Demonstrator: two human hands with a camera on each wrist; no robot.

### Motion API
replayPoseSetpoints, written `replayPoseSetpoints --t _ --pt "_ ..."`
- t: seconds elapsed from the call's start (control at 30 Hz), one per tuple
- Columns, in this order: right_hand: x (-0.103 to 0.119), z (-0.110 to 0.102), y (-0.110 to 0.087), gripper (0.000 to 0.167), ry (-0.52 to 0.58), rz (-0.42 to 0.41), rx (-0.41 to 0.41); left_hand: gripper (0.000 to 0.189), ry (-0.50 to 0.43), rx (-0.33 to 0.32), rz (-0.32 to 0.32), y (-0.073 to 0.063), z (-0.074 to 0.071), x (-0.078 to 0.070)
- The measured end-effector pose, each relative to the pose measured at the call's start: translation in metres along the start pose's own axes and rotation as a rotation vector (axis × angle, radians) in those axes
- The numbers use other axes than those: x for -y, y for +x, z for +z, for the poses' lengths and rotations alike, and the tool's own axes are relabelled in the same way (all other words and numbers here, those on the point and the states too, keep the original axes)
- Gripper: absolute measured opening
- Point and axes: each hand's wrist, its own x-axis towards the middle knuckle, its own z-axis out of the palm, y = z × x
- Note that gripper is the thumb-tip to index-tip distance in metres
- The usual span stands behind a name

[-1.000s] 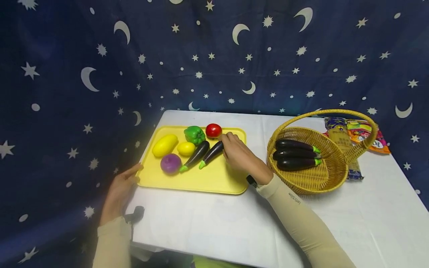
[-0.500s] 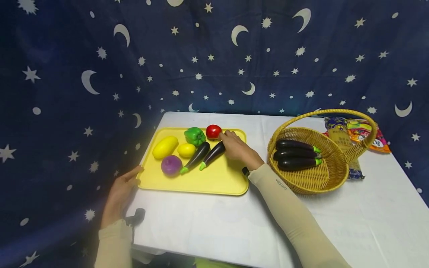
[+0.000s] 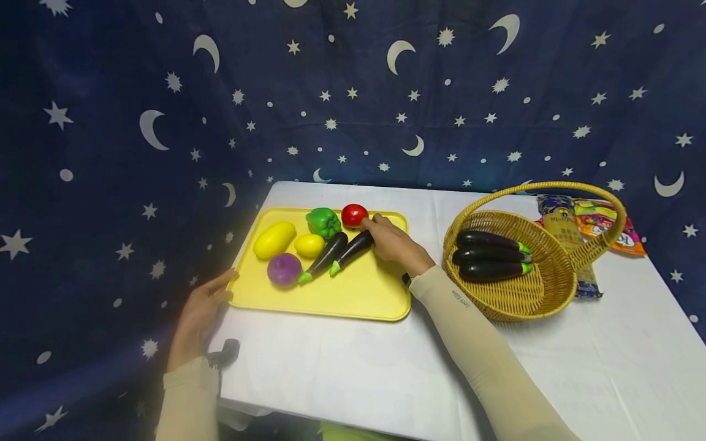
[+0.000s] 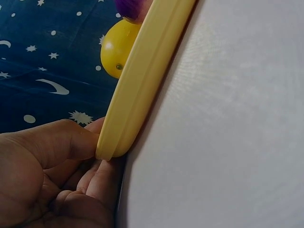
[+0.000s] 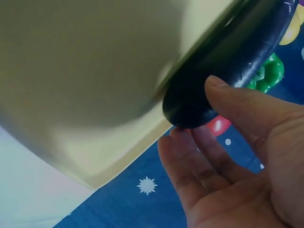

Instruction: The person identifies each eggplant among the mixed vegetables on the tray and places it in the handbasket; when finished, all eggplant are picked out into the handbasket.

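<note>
My left hand (image 3: 200,315) holds the near left corner of a yellow tray (image 3: 331,299); in the left wrist view the thumb and fingers pinch its rim (image 4: 137,90). The right hand (image 3: 394,244) grips the blunt end of a dark eggplant (image 3: 351,252) on the tray, its green tip pointing towards me. Seen from the right wrist, the thumb (image 5: 247,97) presses the eggplant's side while the fingertips are at its end. A second eggplant (image 3: 324,257) lies left of it. Around them are a tomato (image 3: 354,215), a green pepper (image 3: 323,222), a lemon (image 3: 309,245), a mango (image 3: 274,240) and a purple onion (image 3: 284,270).
Right of the tray stands a wicker basket (image 3: 510,300) with a tall arched handle, holding 3 eggplants (image 3: 491,255). Behind it lie packaged foods (image 3: 612,223). A starry blue curtain (image 3: 353,110) borders the white table (image 3: 342,355) at the back and left.
The right hand has shifted slightly along the eggplant's blunt end, its wrist turning a little. The eggplant stays in place, and the left hand keeps its hold on the tray corner.
</note>
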Motion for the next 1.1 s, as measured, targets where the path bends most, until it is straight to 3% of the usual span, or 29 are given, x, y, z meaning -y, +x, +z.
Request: replayPoseSetpoints --t 0.6,1.1 --pt "-0.004 0.004 0.011 0.031 -0.015 -0.070 -0.016 0.061 -0.007 -0.006 -0.014 0.004 0.003 -0.006" --pt "-0.009 -0.007 -0.001 0.046 -0.052 -0.124 -0.019 0.060 0.001 -0.023 -0.025 0.003 0.003 -0.006"
